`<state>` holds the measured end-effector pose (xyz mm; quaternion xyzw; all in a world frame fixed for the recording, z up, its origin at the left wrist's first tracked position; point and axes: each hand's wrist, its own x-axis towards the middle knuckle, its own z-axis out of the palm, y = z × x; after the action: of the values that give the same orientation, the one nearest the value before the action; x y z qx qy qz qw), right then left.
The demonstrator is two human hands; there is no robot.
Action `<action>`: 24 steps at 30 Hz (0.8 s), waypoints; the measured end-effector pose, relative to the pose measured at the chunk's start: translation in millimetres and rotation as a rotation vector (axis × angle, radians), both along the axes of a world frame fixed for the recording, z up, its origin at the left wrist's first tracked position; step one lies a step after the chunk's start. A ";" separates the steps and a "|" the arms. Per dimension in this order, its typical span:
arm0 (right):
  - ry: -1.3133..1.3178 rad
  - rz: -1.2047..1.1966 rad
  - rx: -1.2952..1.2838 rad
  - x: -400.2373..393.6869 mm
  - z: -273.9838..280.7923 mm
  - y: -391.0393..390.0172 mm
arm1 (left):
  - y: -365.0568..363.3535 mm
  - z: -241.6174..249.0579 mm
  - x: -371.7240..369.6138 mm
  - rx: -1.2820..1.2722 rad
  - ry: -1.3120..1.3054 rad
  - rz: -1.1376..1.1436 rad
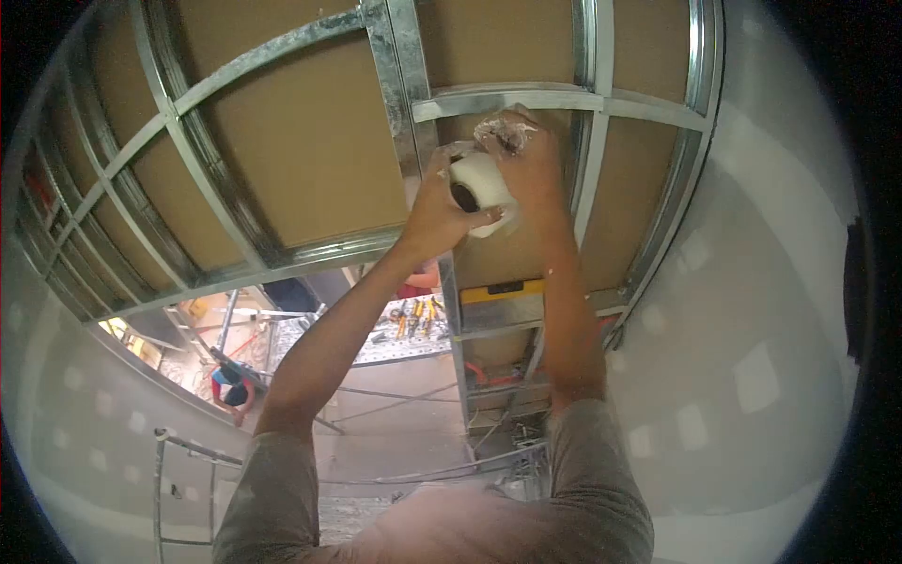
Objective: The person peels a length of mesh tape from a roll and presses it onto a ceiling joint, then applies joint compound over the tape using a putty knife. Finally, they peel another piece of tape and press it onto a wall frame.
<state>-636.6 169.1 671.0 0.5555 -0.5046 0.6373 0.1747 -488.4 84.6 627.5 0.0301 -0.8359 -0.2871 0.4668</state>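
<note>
Reaching overhead, both hands meet at a white roll of joint tape (481, 184) with a dark core. Left hand (440, 211) wraps around the roll's near side, fingers closed on it. Right hand (526, 155), smeared with white compound, curls over the roll's top; whether it grips the roll or a loose tape end is unclear. Roll sits just below a galvanised steel ceiling stud (399, 85), where a cross channel (512, 99) meets it. Brown board panels (301, 132) fill the frame bays. Open room lies left, between the studs.
</note>
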 end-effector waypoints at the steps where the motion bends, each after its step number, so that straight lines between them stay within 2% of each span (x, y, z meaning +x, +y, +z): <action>1: 0.267 -0.146 0.028 -7.5 6.6 9.3 | 1.2 -4.3 -12.9 0.014 0.014 -0.007; 3: 0.327 -0.171 0.045 -28.2 18.2 11.1 | 6.6 -4.7 -39.9 0.091 0.187 -0.058; 5: 0.395 -0.149 0.119 -42.7 30.0 17.4 | 6.8 -2.5 -60.0 0.053 0.257 -0.045; 7: 0.413 -0.171 0.148 -50.3 30.0 16.5 | 6.6 -2.9 -77.3 0.027 0.301 0.050; 8: 0.428 -0.192 0.149 -52.7 31.3 18.0 | 7.9 -4.0 -82.5 0.035 0.266 0.178; 10: 0.466 -0.218 0.162 -59.1 36.0 19.5 | 8.4 -3.5 -92.8 0.060 0.336 0.145; 12: 0.352 -0.187 0.217 -65.6 40.6 20.1 | 11.7 3.8 -96.7 0.073 0.397 0.111; 15: 0.483 -0.258 0.228 -73.3 45.9 14.5 | 5.5 -1.8 -105.3 0.074 0.393 0.149; 19: 0.499 -0.304 0.275 -72.6 50.2 5.4 | -12.7 -5.2 -109.2 0.094 0.408 0.088; 22: 0.538 -0.268 0.241 -74.4 48.1 -2.9 | -16.7 -3.3 -108.4 0.053 0.398 0.112; 24: 0.725 -0.363 0.025 -74.6 43.5 -7.5 | -19.4 -2.4 -108.7 0.021 0.404 0.149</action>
<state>-711.2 161.6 714.6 0.6483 -0.5080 0.3528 0.4441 -597.2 65.2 625.0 0.0385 -0.7177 -0.2606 0.6447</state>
